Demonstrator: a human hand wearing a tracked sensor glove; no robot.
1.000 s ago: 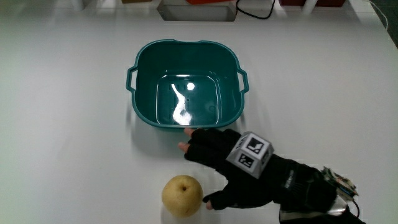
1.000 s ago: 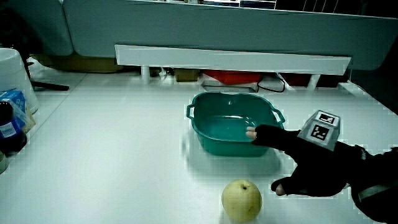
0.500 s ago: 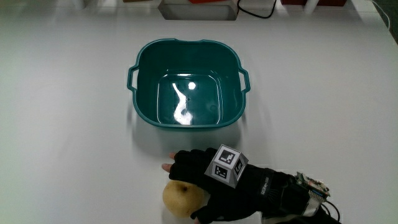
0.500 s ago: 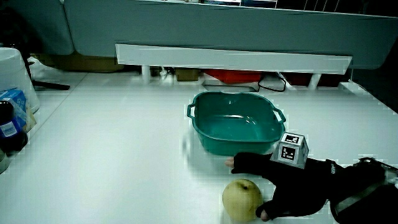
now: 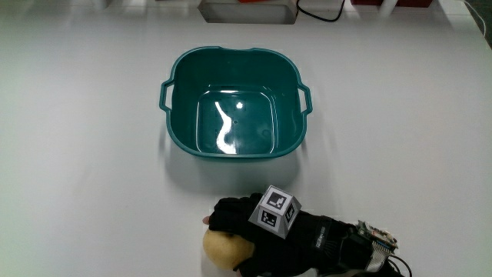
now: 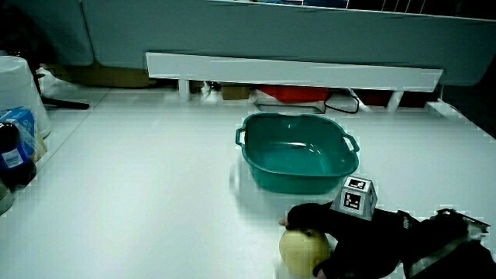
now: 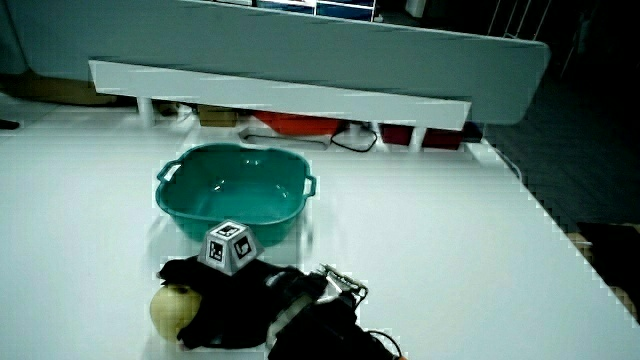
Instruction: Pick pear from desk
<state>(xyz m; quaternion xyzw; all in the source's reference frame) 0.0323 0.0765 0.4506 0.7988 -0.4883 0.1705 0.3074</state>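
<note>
A yellowish pear (image 5: pixel 221 248) lies on the white table near the person's edge, closer to the person than the teal tub (image 5: pixel 178 129). The gloved hand (image 5: pixel 244 231) rests on top of it, fingers curled down around the fruit, so only part of the pear shows. In both side views the pear (image 6: pixel 300 249) (image 7: pixel 172 311) still sits on the table, with the hand (image 6: pixel 329 231) (image 7: pixel 210 286) closed over it. The patterned cube (image 5: pixel 276 212) stands on the back of the hand.
The teal tub (image 6: pixel 263 168) (image 7: pixel 183 213) holds nothing and has handles on two sides. A white container (image 6: pixel 17 91) and bottles (image 6: pixel 11 153) stand at the table's edge in a side view. A low white partition (image 6: pixel 294 71) closes off the table.
The hand has slid farther onto the pear and its fingers have closed around it. The pear and the tub have not moved.
</note>
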